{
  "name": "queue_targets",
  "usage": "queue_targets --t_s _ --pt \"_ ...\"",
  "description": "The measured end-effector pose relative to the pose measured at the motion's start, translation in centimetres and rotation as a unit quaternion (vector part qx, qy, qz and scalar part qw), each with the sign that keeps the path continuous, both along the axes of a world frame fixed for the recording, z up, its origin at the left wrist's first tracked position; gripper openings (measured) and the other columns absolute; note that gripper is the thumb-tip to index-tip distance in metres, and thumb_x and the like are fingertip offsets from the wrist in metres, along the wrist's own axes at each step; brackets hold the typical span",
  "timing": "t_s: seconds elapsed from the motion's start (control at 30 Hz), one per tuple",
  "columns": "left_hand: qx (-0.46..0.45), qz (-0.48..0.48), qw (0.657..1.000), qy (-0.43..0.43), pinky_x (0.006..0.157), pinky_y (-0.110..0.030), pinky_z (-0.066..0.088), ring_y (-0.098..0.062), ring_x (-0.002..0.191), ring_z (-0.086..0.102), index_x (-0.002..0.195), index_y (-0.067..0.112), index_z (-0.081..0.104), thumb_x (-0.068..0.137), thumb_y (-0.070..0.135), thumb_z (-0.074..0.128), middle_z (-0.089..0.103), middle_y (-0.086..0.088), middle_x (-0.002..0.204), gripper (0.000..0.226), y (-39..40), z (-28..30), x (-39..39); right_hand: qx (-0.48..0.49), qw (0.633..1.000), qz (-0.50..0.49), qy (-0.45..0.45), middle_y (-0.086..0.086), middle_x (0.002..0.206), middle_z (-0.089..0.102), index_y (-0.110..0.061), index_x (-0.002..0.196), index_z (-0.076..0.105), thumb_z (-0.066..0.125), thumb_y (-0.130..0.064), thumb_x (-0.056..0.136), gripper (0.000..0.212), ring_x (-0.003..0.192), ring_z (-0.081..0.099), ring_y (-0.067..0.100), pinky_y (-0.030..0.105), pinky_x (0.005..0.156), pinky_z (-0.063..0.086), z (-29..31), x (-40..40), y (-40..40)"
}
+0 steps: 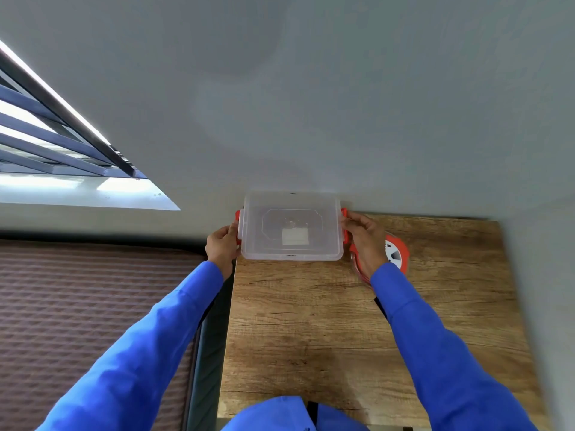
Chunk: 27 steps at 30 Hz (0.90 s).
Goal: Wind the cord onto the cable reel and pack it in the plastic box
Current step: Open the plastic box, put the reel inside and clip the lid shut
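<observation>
So we've got the plastic box (292,227) sitting at the far end of the counter (326,321), pushed up against the wall, and we're at it from both sides at once. Our left hand (221,244) is on the orange latch (238,227) on its end, our right hand (365,236) on the matching latch (344,225) on the other end. Makes sense to grab it that way, since those two clips are what hold the lid down, and squeezing from both ends keeps the box from sliding around. Our guess is we're either popping the lid open or just squaring the box up, hard to say which. Fingers (231,230) on the left are curled in around the clip, and the right fingers (353,220) are bent and pressing on theirs, so both are closed onto the latches, not spread. Through the clear lid there's only a white label or pad showing, no reel. The cable reel (396,250), orange with a white hub, lies on the counter just behind our right wrist, touching or nearly touching it, with cord already looking wound on it. So it's not packed yet.
</observation>
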State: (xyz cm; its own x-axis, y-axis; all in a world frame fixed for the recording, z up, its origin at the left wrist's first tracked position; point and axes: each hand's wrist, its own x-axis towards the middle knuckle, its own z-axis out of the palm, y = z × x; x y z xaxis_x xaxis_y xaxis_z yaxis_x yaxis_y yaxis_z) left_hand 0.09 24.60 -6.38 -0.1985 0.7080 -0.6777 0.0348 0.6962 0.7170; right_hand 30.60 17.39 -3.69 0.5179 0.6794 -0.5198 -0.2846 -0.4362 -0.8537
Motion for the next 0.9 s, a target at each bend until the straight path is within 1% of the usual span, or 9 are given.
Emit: queue_targets --t_s 0.2,0.3,0.37,0.43,0.53,0.6,0.67,0.77,0.9 --pt "-0.001 -0.008 1.000 0.020 0.094 -0.043 0.066 -0.027 0.098 0.079 0.113 0.014 0.074 0.109 0.044 0.067 0.079 -0.010 0.107 0.031 -0.3 1.2 0.7 -0.053 0.997 -0.034 0.047 0.016 0.116 0.081 -0.009 0.122 0.079 0.071 -0.009 0.101 0.021 0.116 0.074 0.040 0.056 0.104 0.059 -0.8 0.1 -1.1" --pt "0.071 0.035 0.992 0.095 0.094 -0.036 0.058 -0.027 0.114 0.071 0.132 0.018 0.066 0.113 0.036 0.060 0.067 -0.008 0.129 0.027 -0.6 2.5 1.5 -0.085 0.995 -0.053 -0.016 0.015 0.113 0.080 -0.018 0.117 0.078 0.074 -0.015 0.096 0.022 0.112 0.074 0.041 0.060 0.101 0.059 -0.5 -0.3 -1.1" --pt "0.127 0.053 0.984 0.114 0.090 -0.029 0.053 -0.022 0.115 0.065 0.132 0.021 0.064 0.113 0.035 0.058 0.060 -0.003 0.129 0.024 -1.0 3.4 1.6 -0.086 0.990 -0.079 -0.079 0.010 0.102 0.081 -0.021 0.107 0.079 0.068 -0.016 0.095 0.018 0.100 0.076 0.037 0.059 0.093 0.063 0.3 -0.6 -1.0" --pt "0.143 0.033 0.985 0.094 0.087 -0.025 0.053 -0.016 0.110 0.069 0.127 0.025 0.065 0.112 0.041 0.060 0.067 0.003 0.122 0.023 -1.6 4.3 1.4 -0.074 0.992 -0.047 -0.088 0.007 0.089 0.082 -0.024 0.091 0.081 0.064 -0.019 0.089 0.018 0.085 0.076 0.029 0.052 0.086 0.066 1.2 -1.0 -0.8" --pt "0.145 -0.044 0.987 0.054 0.087 -0.028 0.058 -0.014 0.109 0.073 0.138 0.023 0.068 0.107 0.056 0.062 0.074 0.001 0.125 0.046 -2.4 4.8 1.0 -0.083 0.996 0.035 -0.027 0.006 0.087 0.083 -0.015 0.090 0.083 0.069 -0.030 0.084 0.021 0.079 0.077 0.021 0.040 0.077 0.063 2.3 -1.2 -0.3" --pt "0.119 -0.043 0.992 0.028 0.093 -0.035 0.060 -0.019 0.113 0.073 0.136 0.025 0.070 0.106 0.066 0.057 0.075 -0.001 0.129 0.053 -2.0 4.9 1.0 -0.102 0.993 0.027 0.044 0.002 0.083 0.082 -0.014 0.093 0.082 0.067 -0.024 0.090 0.018 0.073 0.077 0.016 0.035 0.073 0.062 2.5 -0.8 0.2" --pt "0.063 0.011 0.996 -0.061 0.084 -0.034 0.059 -0.019 0.108 0.075 0.129 0.025 0.070 0.104 0.072 0.052 0.075 0.000 0.126 0.056 -1.5 5.5 1.3 -0.130 0.985 -0.005 0.113 -0.002 0.073 0.077 -0.014 0.092 0.076 0.060 -0.012 0.091 0.016 0.070 0.073 0.015 0.035 0.070 0.059 2.7 -0.4 0.5" --pt "0.027 0.037 0.989 -0.140 0.074 -0.031 0.057 -0.020 0.105 0.075 0.143 0.020 0.063 0.103 0.079 0.047 0.073 0.003 0.127 0.073 -1.2 5.8 1.8 -0.142 0.976 -0.052 0.154 -0.003 0.063 0.066 -0.016 0.080 0.064 0.054 -0.007 0.086 0.014 0.060 0.063 0.015 0.033 0.067 0.050 3.1 -0.6 0.6" --pt "0.011 -0.001 0.990 -0.138 0.080 -0.034 0.056 -0.024 0.110 0.075 0.138 0.013 0.070 0.097 0.086 0.046 0.077 -0.005 0.125 0.087 -0.7 5.8 1.5 -0.122 0.973 -0.078 0.181 -0.001 0.082 0.079 -0.011 0.093 0.077 0.053 -0.006 0.079 0.028 0.078 0.068 0.020 0.035 0.074 0.051 3.4 -0.9 0.2"
